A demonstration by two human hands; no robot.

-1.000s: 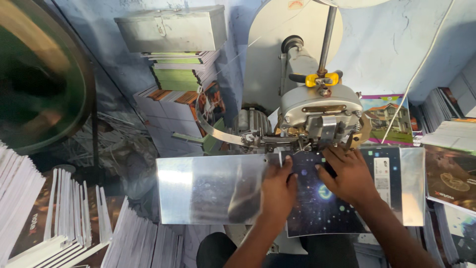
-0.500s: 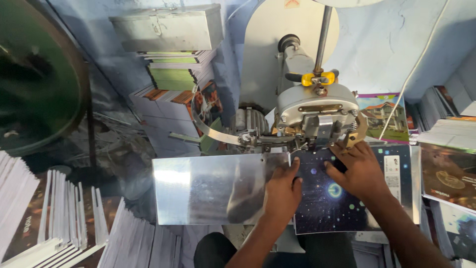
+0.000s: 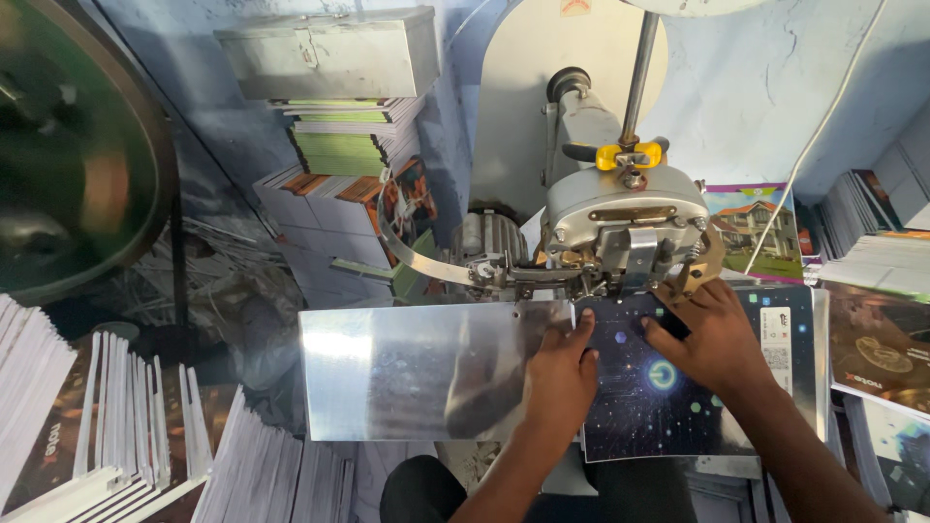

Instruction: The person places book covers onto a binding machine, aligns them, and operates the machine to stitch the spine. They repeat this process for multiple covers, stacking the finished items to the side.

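While I scan from the left, I see a big dark wheel (image 3: 68, 145) in the far left corner, blurred, and below it white booklet stacks (image 3: 87, 436) standing on edge at the near left. Further right, against the blue wall, a grey metal box (image 3: 329, 50) sits on top of a pile of green and orange-edged books (image 3: 344, 145). Near the middle lies the shiny metal worktop (image 3: 417, 368), a flat reflective plate that runs under the stitching machine (image 3: 625, 218), whose rounded grey head stands at the far edge with a yellow wing knob (image 3: 628, 155) on its upright rod.

My left hand (image 3: 560, 373) lies palm down where the metal plate meets the dark booklet (image 3: 668, 407), fingers spread and flat, pressing on the cover's left edge rather than gripping anything. The booklet, dark blue with a glowing ring and scattered dots, lies flat on the worktop right of centre, its far edge tucked under the machine head. My right hand (image 3: 712, 339) rests on the booklet's far part just beside the head, fingers loosely apart and flat on the cover, closed on nothing.

Farther right, a picture of a house (image 3: 751, 228) leans by the wall, and more printed covers (image 3: 877, 353) lie at the right edge.
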